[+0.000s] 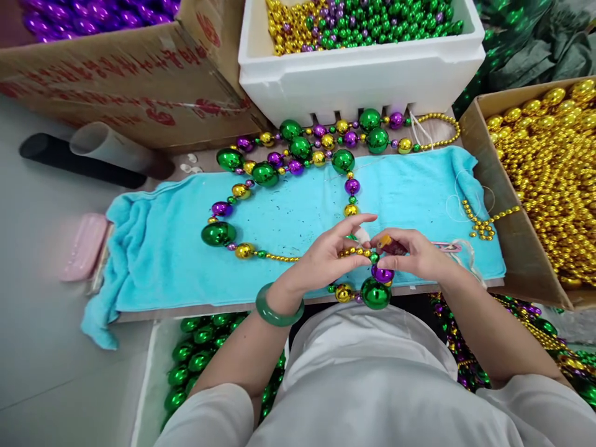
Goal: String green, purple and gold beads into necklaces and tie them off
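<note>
A long bead necklace [218, 234] of green, purple and gold balls loops over a turquoise towel [288, 217]. My left hand [326, 254], with a green bangle [279, 310] at the wrist, pinches its strand of small gold beads [356, 251], index finger raised. Close beside it, my right hand [414, 251] is closed around a small dark-red object with a yellow-orange tip [386, 242]; its exact kind is unclear. Its thumb is by a purple bead [382, 273], above a large green ball [375, 293]. Something small and white [361, 234] shows between the hands.
A white foam box [363, 81] of mixed beads stands behind. Cardboard boxes hold purple beads [93, 18] and gold bead strands [549, 205]. Loose gold beads [484, 231] lie right. A pink box [84, 247] is left; green balls [200, 347] sit below the table edge.
</note>
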A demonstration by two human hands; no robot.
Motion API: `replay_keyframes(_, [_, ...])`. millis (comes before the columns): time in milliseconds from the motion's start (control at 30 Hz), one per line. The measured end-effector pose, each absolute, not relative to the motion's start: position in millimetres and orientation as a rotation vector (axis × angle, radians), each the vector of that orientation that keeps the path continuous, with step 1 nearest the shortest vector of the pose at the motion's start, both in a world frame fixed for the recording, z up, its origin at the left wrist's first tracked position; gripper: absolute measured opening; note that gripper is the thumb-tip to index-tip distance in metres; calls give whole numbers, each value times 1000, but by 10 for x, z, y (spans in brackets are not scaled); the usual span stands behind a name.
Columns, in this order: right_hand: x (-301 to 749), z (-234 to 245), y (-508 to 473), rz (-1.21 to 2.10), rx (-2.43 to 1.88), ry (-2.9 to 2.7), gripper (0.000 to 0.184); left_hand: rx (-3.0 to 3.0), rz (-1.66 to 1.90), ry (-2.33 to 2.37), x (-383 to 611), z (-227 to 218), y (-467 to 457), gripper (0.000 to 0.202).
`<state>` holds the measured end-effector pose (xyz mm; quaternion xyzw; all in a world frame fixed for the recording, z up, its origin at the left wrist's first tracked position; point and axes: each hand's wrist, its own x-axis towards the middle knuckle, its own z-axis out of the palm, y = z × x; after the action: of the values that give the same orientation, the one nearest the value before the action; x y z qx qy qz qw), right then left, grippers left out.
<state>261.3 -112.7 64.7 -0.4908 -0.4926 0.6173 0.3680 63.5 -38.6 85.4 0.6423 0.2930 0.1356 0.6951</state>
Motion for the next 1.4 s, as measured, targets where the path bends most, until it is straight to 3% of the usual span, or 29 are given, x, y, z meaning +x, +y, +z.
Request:
replay_keyframes(167, [2642, 480, -1140, 1635, -1246, -1143, 37, 1295, 321, 643, 715, 782, -332, 65])
replay_keyframes(367, [2696, 295, -1119, 1459, -1189, -1030, 34, 1181, 294, 577, 715, 693, -236, 71])
replay_keyframes(567, [2674, 301, -1057, 1622, -1157, -1058, 65, 1117, 266, 512, 689, 647, -224, 72])
replay_keyframes(833, [2505, 268, -992, 1587, -1118, -1084, 45, 979, 308, 454, 656, 469, -238, 56])
replay_keyframes(1400, [2411, 161, -1009, 1372, -1138, -1214, 42, 967, 343, 480, 686, 496, -260, 50])
